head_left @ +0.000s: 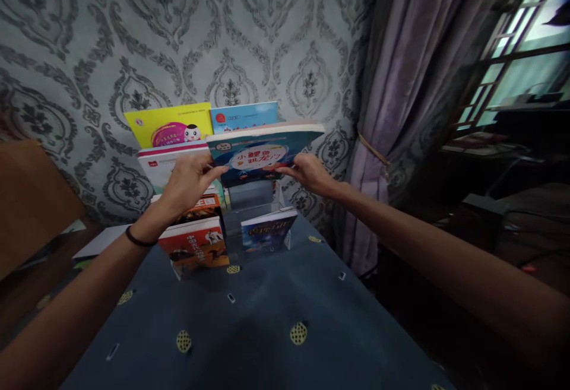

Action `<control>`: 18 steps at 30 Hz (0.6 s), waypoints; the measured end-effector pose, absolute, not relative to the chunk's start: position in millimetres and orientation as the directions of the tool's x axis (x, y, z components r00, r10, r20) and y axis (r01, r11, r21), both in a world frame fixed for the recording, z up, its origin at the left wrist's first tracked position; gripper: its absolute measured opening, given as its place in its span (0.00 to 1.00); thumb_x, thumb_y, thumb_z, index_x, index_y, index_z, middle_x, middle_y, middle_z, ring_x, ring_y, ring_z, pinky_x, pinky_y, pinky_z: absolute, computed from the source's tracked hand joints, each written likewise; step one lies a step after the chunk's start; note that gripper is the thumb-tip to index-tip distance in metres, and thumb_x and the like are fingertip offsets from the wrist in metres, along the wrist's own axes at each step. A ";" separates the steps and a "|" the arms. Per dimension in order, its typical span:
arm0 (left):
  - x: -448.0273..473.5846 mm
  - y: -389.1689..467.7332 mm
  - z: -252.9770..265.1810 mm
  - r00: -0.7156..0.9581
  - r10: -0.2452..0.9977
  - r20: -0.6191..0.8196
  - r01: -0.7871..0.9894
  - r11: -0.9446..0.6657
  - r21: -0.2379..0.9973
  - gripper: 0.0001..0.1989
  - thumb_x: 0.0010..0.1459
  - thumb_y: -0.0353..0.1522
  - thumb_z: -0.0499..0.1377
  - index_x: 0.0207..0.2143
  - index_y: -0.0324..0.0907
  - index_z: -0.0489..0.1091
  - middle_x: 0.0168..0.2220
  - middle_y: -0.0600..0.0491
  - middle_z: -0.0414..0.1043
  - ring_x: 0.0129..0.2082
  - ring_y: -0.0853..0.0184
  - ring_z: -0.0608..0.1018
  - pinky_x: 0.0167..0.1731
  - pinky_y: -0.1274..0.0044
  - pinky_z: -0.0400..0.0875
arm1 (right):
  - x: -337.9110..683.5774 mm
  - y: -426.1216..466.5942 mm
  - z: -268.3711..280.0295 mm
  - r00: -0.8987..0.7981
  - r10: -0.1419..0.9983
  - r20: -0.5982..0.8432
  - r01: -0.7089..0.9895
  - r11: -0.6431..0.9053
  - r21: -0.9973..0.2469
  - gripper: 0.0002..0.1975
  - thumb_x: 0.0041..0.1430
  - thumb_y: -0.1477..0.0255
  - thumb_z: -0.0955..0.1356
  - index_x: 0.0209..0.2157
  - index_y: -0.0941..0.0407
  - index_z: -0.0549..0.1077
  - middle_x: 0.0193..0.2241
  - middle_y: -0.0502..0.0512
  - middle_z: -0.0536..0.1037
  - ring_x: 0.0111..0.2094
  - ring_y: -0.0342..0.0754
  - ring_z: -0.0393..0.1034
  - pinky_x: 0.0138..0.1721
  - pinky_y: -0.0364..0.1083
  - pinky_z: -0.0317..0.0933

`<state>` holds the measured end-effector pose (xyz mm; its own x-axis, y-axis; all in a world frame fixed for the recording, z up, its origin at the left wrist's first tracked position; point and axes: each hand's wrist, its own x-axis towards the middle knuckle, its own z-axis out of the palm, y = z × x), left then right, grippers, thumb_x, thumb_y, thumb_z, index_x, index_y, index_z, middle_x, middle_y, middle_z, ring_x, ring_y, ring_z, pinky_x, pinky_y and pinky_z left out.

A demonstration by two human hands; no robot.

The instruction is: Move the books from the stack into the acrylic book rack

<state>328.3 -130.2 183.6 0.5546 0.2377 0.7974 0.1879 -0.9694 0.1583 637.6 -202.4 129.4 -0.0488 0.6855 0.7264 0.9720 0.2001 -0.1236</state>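
Note:
A teal picture book [260, 151] with a white oval title patch is held level between my two hands, above a clear tiered book stand [252, 197]. My left hand [189, 176] grips the book's left edge, thumb on the front cover. At its right edge, my right hand [310, 173] pinches it the same way. Behind it stand a yellow book [167, 120] and a light blue book [244, 116]. A white book [154, 164] is partly covered by my left hand. Lower on the stand are an orange-red book [196, 246] and a dark blue book [269, 231].
The stand rests on a table with a dark blue-grey patterned cloth [249, 330], close to the patterned wall [276, 46]. A cardboard box [35, 200] is at the left, near a flat white item [100, 241]. A tied purple curtain [369, 158] hangs at the right.

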 end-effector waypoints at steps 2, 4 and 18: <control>330.3 -131.0 182.8 0.568 0.230 0.790 0.192 -0.971 0.144 0.11 0.60 0.37 0.62 0.25 0.43 0.72 0.21 0.57 0.70 0.21 0.69 0.69 0.25 0.76 0.60 | 641.4 -198.9 125.5 -0.036 0.697 0.716 0.977 0.175 -0.122 0.24 0.66 0.54 0.66 0.24 0.57 0.75 0.23 0.56 0.75 0.27 0.48 0.66 0.28 0.45 0.50; 332.2 -132.1 183.1 0.582 0.225 0.781 0.204 -0.971 0.128 0.10 0.60 0.36 0.62 0.27 0.43 0.73 0.22 0.57 0.72 0.22 0.69 0.70 0.25 0.76 0.60 | 645.4 -196.9 123.7 -0.037 0.710 0.703 0.973 0.185 -0.136 0.26 0.66 0.53 0.65 0.23 0.57 0.76 0.21 0.56 0.74 0.26 0.48 0.66 0.28 0.46 0.50; 343.0 -124.2 179.2 0.611 0.288 0.737 0.261 -0.953 0.156 0.14 0.59 0.39 0.62 0.24 0.43 0.70 0.21 0.57 0.70 0.21 0.69 0.68 0.23 0.76 0.56 | 662.4 -186.9 118.6 -0.047 0.751 0.659 0.934 0.266 -0.237 0.26 0.63 0.51 0.67 0.22 0.56 0.76 0.17 0.53 0.73 0.22 0.46 0.65 0.26 0.45 0.50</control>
<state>343.0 -124.2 179.2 0.6110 0.2885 0.7372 0.2614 -0.9525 0.1560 662.4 -186.9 118.6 -0.0468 0.7507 0.6589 0.9344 0.2661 -0.2368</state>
